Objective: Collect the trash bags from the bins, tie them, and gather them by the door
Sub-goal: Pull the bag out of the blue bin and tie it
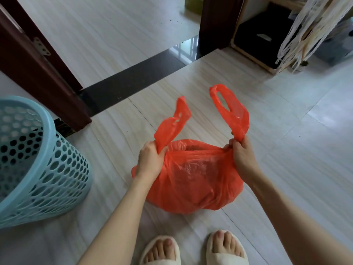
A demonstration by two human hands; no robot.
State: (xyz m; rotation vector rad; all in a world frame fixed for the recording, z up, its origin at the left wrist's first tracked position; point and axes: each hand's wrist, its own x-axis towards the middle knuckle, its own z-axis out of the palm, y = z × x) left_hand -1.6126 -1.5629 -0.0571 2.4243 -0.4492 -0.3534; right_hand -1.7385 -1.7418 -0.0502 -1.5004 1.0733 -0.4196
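An orange-red trash bag [193, 180] sits on the pale tiled floor [286, 150], just in front of the person's feet in cream slippers [193, 251]; its body bulges low and wide, and something pale shows faintly through the thin plastic, too vague to name. The left hand [150, 159] is closed around the base of the left handle [174, 123], the fingers curled over the gathered plastic at the bag's mouth; the loop of that handle stands up and leans away from the person. The right hand [241, 155] is likewise clenched on the base of the right handle [231, 109], which rises upright with its cut-out opening plainly visible. The two hands are held apart, so the bag's top edge is stretched taut between them; the mouth of the bag gapes slightly behind that edge; the handles are not knotted.

To the left stands a light blue bin [36, 159] with round perforations in its wall, near the bag but not touching it; no liner shows inside it. Behind the bin rises a dark brown door frame [38, 73] with a metal hinge [41, 46]; a dark threshold strip [133, 77] runs across the doorway beyond the bag. At upper right a wooden-edged shelf unit [254, 46] holds a dark box, and a cream fringed cloth [305, 27] hangs beside it.
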